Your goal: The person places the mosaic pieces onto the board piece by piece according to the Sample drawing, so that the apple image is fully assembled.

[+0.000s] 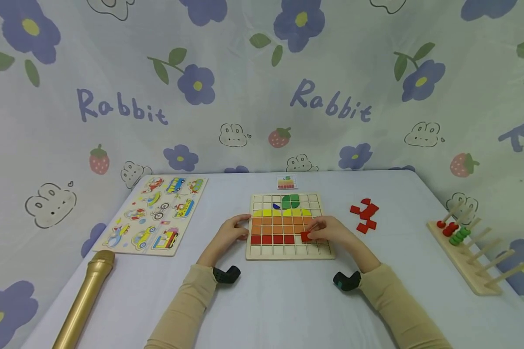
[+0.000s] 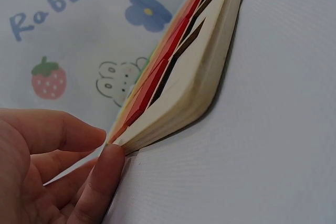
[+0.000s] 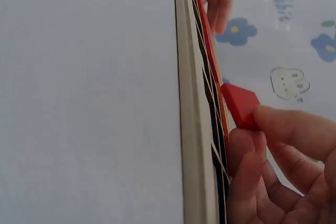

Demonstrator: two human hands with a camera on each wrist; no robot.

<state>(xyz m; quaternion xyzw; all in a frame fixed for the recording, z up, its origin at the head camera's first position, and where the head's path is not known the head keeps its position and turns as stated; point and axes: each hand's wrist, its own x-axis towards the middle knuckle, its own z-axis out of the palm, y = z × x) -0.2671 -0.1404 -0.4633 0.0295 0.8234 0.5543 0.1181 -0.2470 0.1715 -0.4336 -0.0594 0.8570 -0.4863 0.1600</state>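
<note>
A wooden grid board (image 1: 290, 257) lies in the middle of the table, filled with rows of red, orange and yellow tiles and a few green and blue pieces above. At its left edge my left hand (image 1: 230, 233) holds the rim between thumb and fingers; the left wrist view shows the fingertips (image 2: 111, 156) right at the board's side. My right hand (image 1: 334, 231) pinches a red square tile (image 3: 242, 104) between thumb and fingers. That tile is tilted over the red row, just right of the red tiles (image 1: 278, 239) lying in it.
Loose red pieces (image 1: 368, 212) lie right of the board. A small picture card (image 1: 286, 182) sits behind it. On the left are a vehicle puzzle board (image 1: 181, 197) and a gold microphone (image 1: 84, 300). A wooden peg rack with beads (image 1: 467, 259) stands far right.
</note>
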